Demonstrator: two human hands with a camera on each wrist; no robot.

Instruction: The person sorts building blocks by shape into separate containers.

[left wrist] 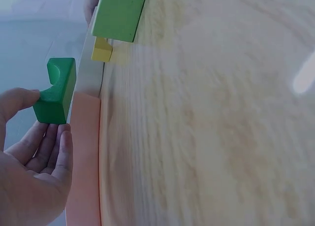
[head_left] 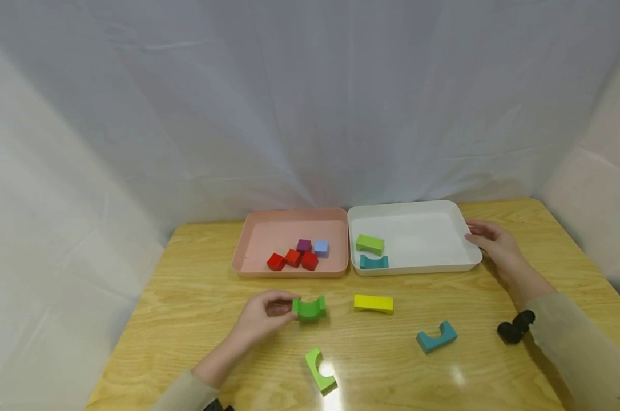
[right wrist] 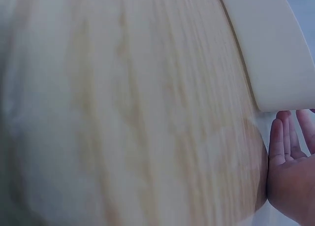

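- Green arch block (head_left: 309,308) is sitting at my left hand (head_left: 262,315), just in front of the pink tray (head_left: 289,271); the fingers (left wrist: 55,152) and thumb are pinching its end.
- I am resting my right hand (head_left: 495,244) against the right rim of the white tray (head_left: 433,265), fingers relaxed and straight.
- Yellow block (head_left: 374,303), teal arch (head_left: 436,337) and a light-green arch (head_left: 320,370) are lying loose on the counter (head_left: 197,297).

A wooden table (head_left: 495,365) with pale, strongly grained top fills the lower view — glossy enough to throw back bright spots of overhead light. Behind and to both sides hangs a white cloth backdrop (head_left: 310,103), creased and softly lit.
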